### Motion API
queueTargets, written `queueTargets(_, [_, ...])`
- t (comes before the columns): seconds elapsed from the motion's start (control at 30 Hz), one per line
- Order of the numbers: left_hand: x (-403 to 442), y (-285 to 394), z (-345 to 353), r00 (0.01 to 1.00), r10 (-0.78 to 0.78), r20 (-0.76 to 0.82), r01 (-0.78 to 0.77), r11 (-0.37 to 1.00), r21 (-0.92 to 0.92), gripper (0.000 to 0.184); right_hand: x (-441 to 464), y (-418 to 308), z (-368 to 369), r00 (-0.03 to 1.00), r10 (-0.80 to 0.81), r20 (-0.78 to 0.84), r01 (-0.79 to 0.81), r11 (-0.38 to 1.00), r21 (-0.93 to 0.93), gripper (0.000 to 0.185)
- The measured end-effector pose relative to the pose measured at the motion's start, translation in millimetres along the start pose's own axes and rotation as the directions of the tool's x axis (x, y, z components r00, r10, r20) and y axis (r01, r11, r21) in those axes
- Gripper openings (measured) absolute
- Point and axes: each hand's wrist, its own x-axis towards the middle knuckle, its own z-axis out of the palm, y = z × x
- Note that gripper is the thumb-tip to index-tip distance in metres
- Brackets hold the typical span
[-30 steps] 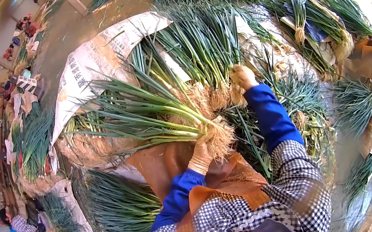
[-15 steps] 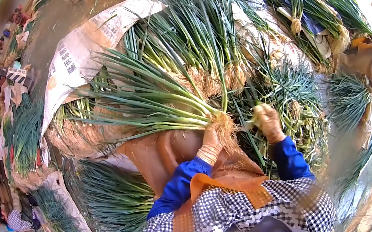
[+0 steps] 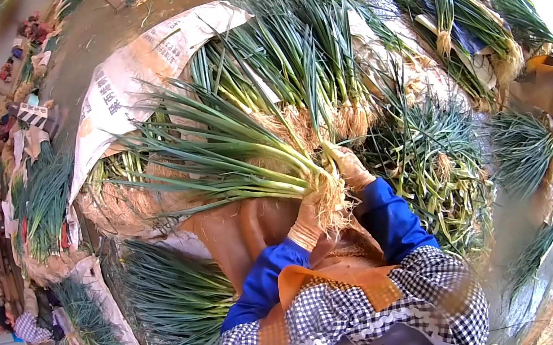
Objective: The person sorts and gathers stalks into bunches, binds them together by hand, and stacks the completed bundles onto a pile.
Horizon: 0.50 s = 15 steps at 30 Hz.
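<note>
A bunch of green onions (image 3: 255, 154) points its leaves to the upper left, its pale roots hanging below the stems. My left hand (image 3: 307, 221), in a tan glove, is wrapped round the root end. My right hand (image 3: 350, 167), gloved too, is closed at the right side of the roots, its fingers on a pale stem that stands upright beside the bunch. Just beyond both hands lies a row of green onions (image 3: 283, 61) with roots toward me. A brown apron (image 3: 228, 235) covers my lap under the bunch.
A white printed sack (image 3: 123, 88) lies at the upper left. More onions (image 3: 176, 291) lie at my left, and a heap of leaves and trimmings (image 3: 439, 182) is at my right. Other people sit along the left edge, one in a checked top (image 3: 30, 327); onion bundles lie farther right.
My right hand went from the row of onions back to my right, then in to the bunch. My left hand keeps its hold and has shifted slightly.
</note>
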Motion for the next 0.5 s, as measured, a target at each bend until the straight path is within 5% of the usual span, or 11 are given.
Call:
queueTargets(0.1, [-12,2,21,0.999,-0.015,0.046,0.013,0.999,0.039,0.04,2,32,-5,0.945,-0.211,-0.251,0.18,0.974,-0.14,0.029])
queueTargets(0.2, [-9,4,24,0.994,-0.053,0.098,0.048,0.997,0.058,0.04,2,47,-27,0.911,-0.237,-0.338,0.141,0.948,-0.286,0.028])
queueTargets(0.23, [-8,4,24,0.991,-0.079,0.108,0.074,0.996,0.054,0.04,-11,18,-22,0.909,-0.1,-0.405,-0.016,0.961,-0.274,0.028])
queueTargets(0.27, [-8,6,25,0.988,-0.1,0.121,0.094,0.994,0.058,0.04,-8,30,-27,0.878,-0.278,-0.39,0.019,0.833,-0.553,0.03])
queueTargets(0.3, [-9,9,25,0.985,-0.117,0.128,0.11,0.992,0.059,0.041,-7,45,-40,0.869,-0.468,-0.164,0.161,0.579,-0.799,0.03])
queueTargets(0.37, [-18,14,38,0.98,-0.133,0.151,0.128,0.991,0.042,0.041,-21,34,-52,0.805,-0.541,0.244,0.147,-0.217,-0.965,0.027])
queueTargets(0.4, [-24,18,45,0.978,-0.134,0.163,0.133,0.991,0.018,0.041,-27,13,-61,0.959,-0.279,-0.047,-0.065,-0.054,-0.996,0.023])
queueTargets(0.43, [-29,22,52,0.974,-0.142,0.176,0.145,0.989,-0.004,0.041,-14,40,-101,0.979,-0.199,-0.054,-0.077,-0.11,-0.991,0.022])
queueTargets(0.5, [-38,33,69,0.968,-0.127,0.216,0.14,0.989,-0.046,0.041,-27,22,-109,0.911,0.384,-0.153,-0.015,-0.34,-0.94,0.034])
